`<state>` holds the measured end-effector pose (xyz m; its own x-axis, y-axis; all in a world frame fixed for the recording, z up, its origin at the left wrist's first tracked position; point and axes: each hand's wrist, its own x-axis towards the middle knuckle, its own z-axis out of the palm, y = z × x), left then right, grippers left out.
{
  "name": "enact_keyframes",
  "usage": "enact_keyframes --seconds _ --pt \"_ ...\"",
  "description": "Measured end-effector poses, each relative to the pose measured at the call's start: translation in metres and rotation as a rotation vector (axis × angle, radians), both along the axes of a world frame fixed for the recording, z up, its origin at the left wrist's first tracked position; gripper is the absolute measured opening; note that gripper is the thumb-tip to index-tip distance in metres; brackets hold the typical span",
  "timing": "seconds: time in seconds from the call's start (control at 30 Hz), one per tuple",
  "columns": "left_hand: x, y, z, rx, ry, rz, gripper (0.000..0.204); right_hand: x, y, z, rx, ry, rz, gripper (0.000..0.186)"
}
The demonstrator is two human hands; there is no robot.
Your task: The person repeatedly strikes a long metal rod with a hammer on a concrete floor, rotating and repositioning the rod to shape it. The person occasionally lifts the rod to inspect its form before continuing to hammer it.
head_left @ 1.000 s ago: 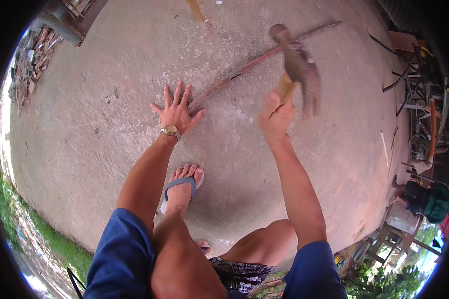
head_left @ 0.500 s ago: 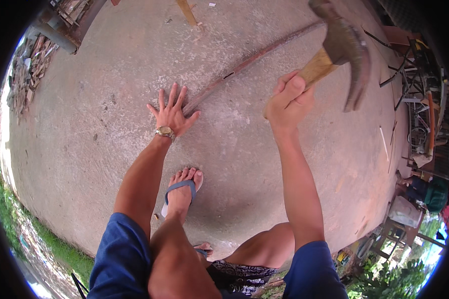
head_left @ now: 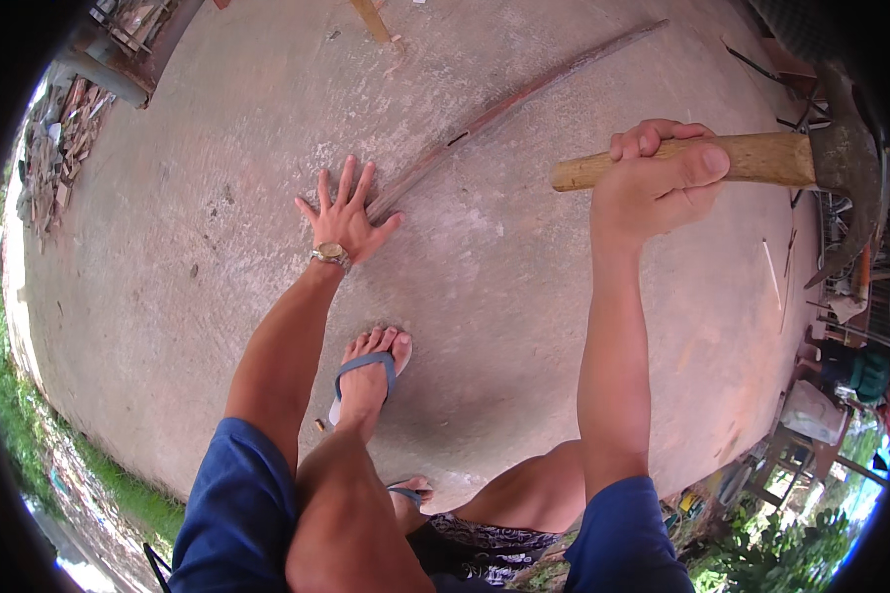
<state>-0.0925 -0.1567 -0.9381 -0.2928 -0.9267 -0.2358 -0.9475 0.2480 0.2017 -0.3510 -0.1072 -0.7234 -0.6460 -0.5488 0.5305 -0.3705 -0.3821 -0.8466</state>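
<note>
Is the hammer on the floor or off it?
Off: the right hand holds the hammer aloft by its wooden handle, and its metal head blocks part of the clutter behind it.

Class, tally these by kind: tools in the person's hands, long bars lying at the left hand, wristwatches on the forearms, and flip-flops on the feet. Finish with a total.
Hammer, in the right hand: 1
Long bar, at the left hand: 1
Wristwatch: 1
Flip-flops: 2
Total: 5
</note>
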Motion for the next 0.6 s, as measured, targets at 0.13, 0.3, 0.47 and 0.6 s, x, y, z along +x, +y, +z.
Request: enact_keyframes --seconds 0.13,0.3,0.47,0.6 --pt "-0.001 0.001 0.004 0.000 0.006 -0.004 0.106 0.016 0.003 -0.076 0.830 0.495 0.137 0.048" --pt "0.000 0.003 0.015 0.034 -0.058 -0.047 0.108 0.006 -0.013 -0.057 0.867 0.507 0.199 0.047" --pt "0.001 -0.007 0.012 0.044 -0.031 -0.025 0.109 -0.001 -0.011 -0.008 0.081 0.205 0.111 0.050" --pt "0.003 -0.006 0.009 0.025 -0.024 -0.015 0.108 0.011 0.007 -0.078 0.427 0.444 0.113 0.052"
